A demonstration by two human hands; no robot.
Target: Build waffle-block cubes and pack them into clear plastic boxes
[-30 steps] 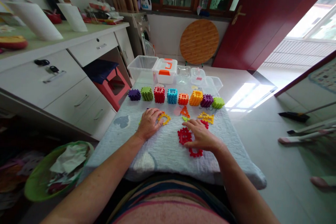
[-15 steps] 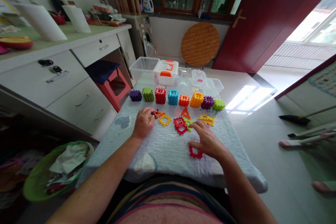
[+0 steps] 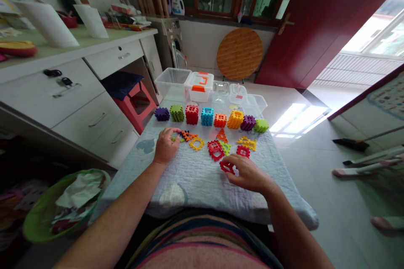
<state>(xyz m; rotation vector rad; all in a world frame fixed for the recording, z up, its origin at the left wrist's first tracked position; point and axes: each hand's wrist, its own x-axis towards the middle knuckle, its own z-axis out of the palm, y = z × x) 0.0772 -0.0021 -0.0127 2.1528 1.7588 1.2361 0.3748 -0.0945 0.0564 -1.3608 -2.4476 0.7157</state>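
Observation:
My right hand [image 3: 248,172] pinches a red toothed plastic building piece [image 3: 226,166], tilted up at its near edge. My left hand [image 3: 166,145] rests on the cloth with thumb and fingers curled round a green building piece [image 3: 177,138], partly hidden by the hand. Orange and purple pieces [image 3: 188,135] lie beside it, and a yellow frame piece [image 3: 197,144] is just to the right. Between the hands lie red pieces [image 3: 215,149], a green piece [image 3: 225,148] and an orange triangle [image 3: 222,135]. Beyond my right hand are a red window piece [image 3: 243,151] and yellow pieces [image 3: 247,143].
A row of coloured stacks, including a red stack [image 3: 192,115] and a blue stack [image 3: 207,117], crosses the table. Behind stand clear bins [image 3: 172,80] and an orange-latched box [image 3: 199,88]. A stool [image 3: 126,96] and a green basket [image 3: 38,222] are at left.
My right hand has closed on the near red piece and lifted it, moving slightly left and uncovering the red window piece. My left hand has shifted slightly left with the green piece.

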